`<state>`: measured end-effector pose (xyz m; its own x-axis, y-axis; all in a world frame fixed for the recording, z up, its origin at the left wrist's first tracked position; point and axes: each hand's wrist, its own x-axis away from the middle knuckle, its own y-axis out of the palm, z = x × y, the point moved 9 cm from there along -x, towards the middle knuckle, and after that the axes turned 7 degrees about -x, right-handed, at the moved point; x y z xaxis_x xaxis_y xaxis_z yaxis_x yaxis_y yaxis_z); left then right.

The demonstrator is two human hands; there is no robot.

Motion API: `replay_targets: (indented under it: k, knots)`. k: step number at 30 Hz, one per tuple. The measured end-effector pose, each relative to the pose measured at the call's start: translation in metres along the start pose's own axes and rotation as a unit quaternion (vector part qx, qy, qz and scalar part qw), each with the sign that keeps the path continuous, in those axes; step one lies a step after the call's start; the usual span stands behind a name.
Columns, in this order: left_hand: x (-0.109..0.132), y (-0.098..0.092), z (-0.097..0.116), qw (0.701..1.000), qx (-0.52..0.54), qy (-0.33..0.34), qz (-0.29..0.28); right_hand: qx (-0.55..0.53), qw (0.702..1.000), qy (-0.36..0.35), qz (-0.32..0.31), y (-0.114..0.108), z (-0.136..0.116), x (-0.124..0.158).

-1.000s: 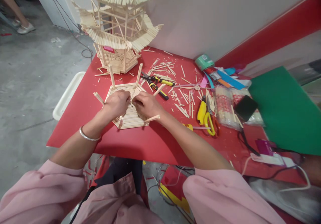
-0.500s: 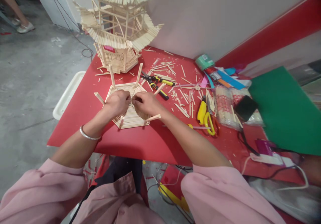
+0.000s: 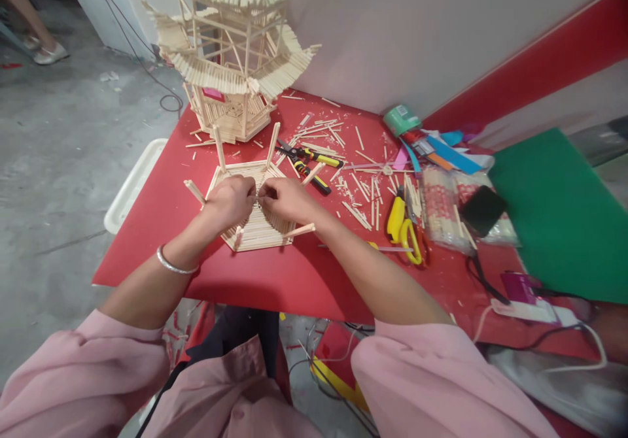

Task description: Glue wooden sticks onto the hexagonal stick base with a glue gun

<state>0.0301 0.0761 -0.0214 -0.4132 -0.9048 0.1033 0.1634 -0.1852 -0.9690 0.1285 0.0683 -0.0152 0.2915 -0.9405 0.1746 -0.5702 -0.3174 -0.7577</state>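
Note:
A flat hexagonal panel of wooden sticks (image 3: 259, 229), with short posts sticking out at its corners, lies on the red table (image 3: 275, 281). My left hand (image 3: 229, 201) and my right hand (image 3: 286, 199) rest on top of it, fingers curled and fingertips meeting at the panel's middle. Both seem to pinch something small there that I cannot make out. A silver bangle (image 3: 171, 265) sits on my left wrist. Behind the panel stands a tall pagoda model of sticks (image 3: 235, 52).
Loose stick offcuts (image 3: 353, 183) litter the table to the right. Yellow-handled cutters (image 3: 309, 160), yellow scissors (image 3: 402, 225), a packet of sticks (image 3: 441, 209), a black phone (image 3: 481, 209), a green tape roll (image 3: 401, 121) and a green sheet (image 3: 554, 209) lie there. A white tray (image 3: 130, 186) sits left of the table.
The hands have stayed on the panel's middle, with only a slight shift of the fingers. The view has barely moved.

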Motion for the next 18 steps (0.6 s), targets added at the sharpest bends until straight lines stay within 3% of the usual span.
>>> replay_targets:
  k: [18]
  knots:
    - [0.001,-0.0017,0.0018,1.0,-0.004,-0.008,0.017,0.02,0.999,0.033,-0.02,0.0004,0.0005,-0.0037]
